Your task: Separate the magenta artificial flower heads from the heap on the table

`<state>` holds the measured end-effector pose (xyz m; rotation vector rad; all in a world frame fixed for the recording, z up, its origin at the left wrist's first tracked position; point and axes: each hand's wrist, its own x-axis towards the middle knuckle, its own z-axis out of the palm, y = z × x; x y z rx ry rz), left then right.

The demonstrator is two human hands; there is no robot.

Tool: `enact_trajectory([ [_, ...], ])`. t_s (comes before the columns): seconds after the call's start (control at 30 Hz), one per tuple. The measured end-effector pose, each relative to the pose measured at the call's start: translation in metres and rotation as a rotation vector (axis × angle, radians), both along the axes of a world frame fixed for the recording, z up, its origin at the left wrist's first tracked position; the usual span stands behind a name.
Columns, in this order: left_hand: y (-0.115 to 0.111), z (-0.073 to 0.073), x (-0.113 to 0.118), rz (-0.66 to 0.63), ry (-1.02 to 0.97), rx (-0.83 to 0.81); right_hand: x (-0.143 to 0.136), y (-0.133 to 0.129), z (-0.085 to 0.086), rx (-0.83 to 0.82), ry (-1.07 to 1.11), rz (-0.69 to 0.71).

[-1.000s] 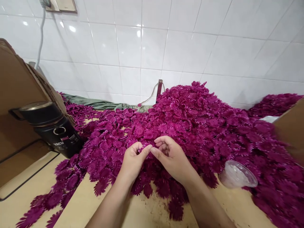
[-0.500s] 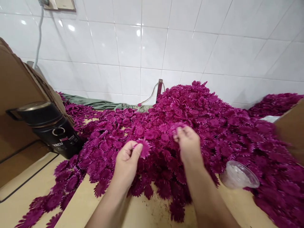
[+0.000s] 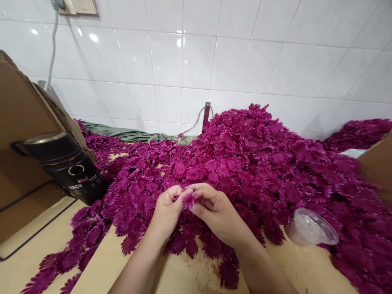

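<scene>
Between the fingertips of both hands is a small magenta artificial flower [image 3: 189,199], its petals facing me. My left hand [image 3: 168,208] pinches it from the left, and my right hand [image 3: 212,210] grips it from the right, thumb and fingers closed. Whether one petal layer or two are held cannot be made out. Under and behind the hands spreads a big heap of the same magenta flower pieces [image 3: 245,147], covering much of the table.
At the left a black vacuum bottle [image 3: 73,171] leans near a cardboard box [image 3: 24,110]. A clear plastic cup [image 3: 310,228] lies tilted at the right. More cardboard [image 3: 378,163] stands at the right edge. White tiled wall [image 3: 165,57] rises behind; bare tabletop [image 3: 104,261] shows in front.
My right hand has come left and down from over the heap, bringing a flower piece to the one in my left hand. The hands now meet.
</scene>
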<state>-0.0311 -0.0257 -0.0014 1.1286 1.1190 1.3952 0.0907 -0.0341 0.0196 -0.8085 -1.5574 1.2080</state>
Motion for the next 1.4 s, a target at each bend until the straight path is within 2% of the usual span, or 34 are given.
enact_trajectory([
  [0.13,-0.004,-0.003,0.001,-0.022,-0.100,-0.083,-0.002,0.004,-0.002,-0.027,-0.082,-0.122],
  [0.23,-0.003,-0.002,-0.007,0.054,-0.146,-0.089,0.015,0.013,0.002,-0.019,-0.077,-0.330],
  [0.3,0.001,0.000,-0.015,0.138,-0.070,-0.054,0.028,0.019,0.005,-0.022,-0.027,-0.488],
  [0.33,0.004,0.001,-0.019,0.180,0.021,-0.018,0.032,0.021,0.006,-0.022,-0.017,-0.526],
  [0.43,0.008,0.004,-0.022,0.329,0.334,0.141,0.034,0.023,0.004,0.055,-0.106,-0.489],
  [0.5,0.006,0.008,-0.018,0.355,0.425,0.225,0.026,0.020,-0.001,0.156,-0.209,-0.458],
  [0.57,0.000,0.012,-0.011,0.208,0.431,0.229,0.018,0.016,-0.006,0.249,-0.309,-0.464],
  [0.67,-0.007,0.015,0.002,-0.061,0.343,0.131,0.010,0.009,-0.010,0.330,-0.459,-0.478],
  [0.73,-0.009,0.014,0.009,-0.105,0.247,0.063,0.008,0.004,-0.009,0.373,-0.524,-0.484],
  [0.87,-0.006,0.008,0.014,-0.068,0.102,0.021,0.008,-0.004,-0.005,0.414,-0.588,-0.457],
  [0.97,-0.004,0.006,0.012,-0.050,0.037,0.036,0.012,-0.004,-0.003,0.347,-0.526,-0.340],
  [1.13,-0.004,0.008,0.008,-0.050,-0.037,0.001,0.018,0.003,-0.005,0.050,-0.289,-0.243],
  [1.27,-0.004,0.008,0.008,-0.080,0.012,-0.010,0.015,0.002,-0.007,0.026,-0.270,-0.212],
  [1.4,-0.001,0.002,0.009,-0.035,0.052,-0.032,0.009,0.001,-0.007,-0.012,-0.237,-0.187],
])
